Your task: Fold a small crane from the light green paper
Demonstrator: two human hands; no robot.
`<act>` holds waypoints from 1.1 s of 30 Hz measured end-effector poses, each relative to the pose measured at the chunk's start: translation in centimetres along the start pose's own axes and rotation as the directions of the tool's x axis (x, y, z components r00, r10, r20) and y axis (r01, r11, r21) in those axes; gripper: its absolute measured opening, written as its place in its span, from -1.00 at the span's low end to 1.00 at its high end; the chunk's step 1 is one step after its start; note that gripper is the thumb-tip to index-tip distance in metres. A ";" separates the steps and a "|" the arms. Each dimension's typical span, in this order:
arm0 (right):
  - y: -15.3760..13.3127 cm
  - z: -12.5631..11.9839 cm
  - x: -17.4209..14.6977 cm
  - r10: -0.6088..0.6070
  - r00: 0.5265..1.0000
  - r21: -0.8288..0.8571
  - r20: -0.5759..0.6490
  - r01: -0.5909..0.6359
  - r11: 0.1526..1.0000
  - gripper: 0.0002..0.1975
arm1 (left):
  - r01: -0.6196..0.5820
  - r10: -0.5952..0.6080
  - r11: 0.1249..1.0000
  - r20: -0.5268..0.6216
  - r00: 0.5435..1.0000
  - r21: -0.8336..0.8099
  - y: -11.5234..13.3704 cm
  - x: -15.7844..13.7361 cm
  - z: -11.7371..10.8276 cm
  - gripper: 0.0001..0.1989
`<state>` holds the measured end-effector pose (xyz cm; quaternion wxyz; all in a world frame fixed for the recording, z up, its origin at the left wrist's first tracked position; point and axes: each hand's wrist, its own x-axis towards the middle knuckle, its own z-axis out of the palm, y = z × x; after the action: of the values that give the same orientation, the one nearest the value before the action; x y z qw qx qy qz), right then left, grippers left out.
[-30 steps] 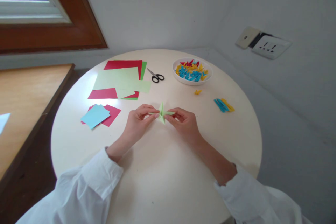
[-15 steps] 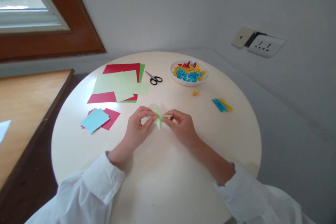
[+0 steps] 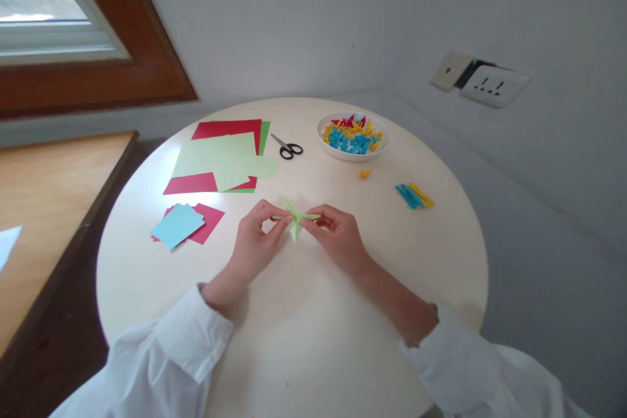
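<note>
Over the round white worktop (image 3: 294, 333), the left hand (image 3: 255, 235) and right hand (image 3: 337, 235) pinch opposite points of a pale-green folded-paper figure (image 3: 295, 230), likely light, easily creased, best held by those points.

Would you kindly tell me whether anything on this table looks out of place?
One yellow folded piece lies by itself on the table, outside the white dish that holds similar folded pieces.

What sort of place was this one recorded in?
Probably a corner of an ordinary indoor room, perhaps at home, used for paper craft: there is a wooden window frame, a wall socket and a round white table bearing coloured paper sheets.
</note>
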<state>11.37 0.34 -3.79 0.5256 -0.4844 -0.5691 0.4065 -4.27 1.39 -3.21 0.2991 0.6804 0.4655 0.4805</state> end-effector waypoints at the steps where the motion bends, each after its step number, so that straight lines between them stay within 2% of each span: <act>1: 0.0 0.0 0.0 -0.006 1.000 -0.006 -0.002 0.006 1.000 -0.84 | 0.001 -0.001 1.000 0.000 1.000 0.008 0.0 0.0 0.0 -0.92; 12: 0.0 -0.1 0.0 -0.006 0.999 -0.024 -0.037 0.005 1.000 -0.86 | 0.133 -0.129 0.990 0.066 0.989 -0.048 0.3 0.3 -0.1 -0.91; 25: 0.0 0.2 -0.2 -0.021 0.999 -0.002 -0.037 0.021 1.000 -0.85 | 0.080 -0.079 0.997 0.032 0.996 -0.007 0.4 -0.1 0.2 -0.92; 33: 0.2 0.1 -0.2 -0.040 0.999 -0.017 -0.038 0.039 0.999 -0.86 | 0.086 -0.084 0.995 0.034 0.996 -0.051 0.3 -0.1 0.4 -0.92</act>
<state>11.28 0.22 -4.00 0.5403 -0.4849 -0.5717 0.3822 -3.80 1.22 -3.09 0.3444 0.6594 0.4766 0.4685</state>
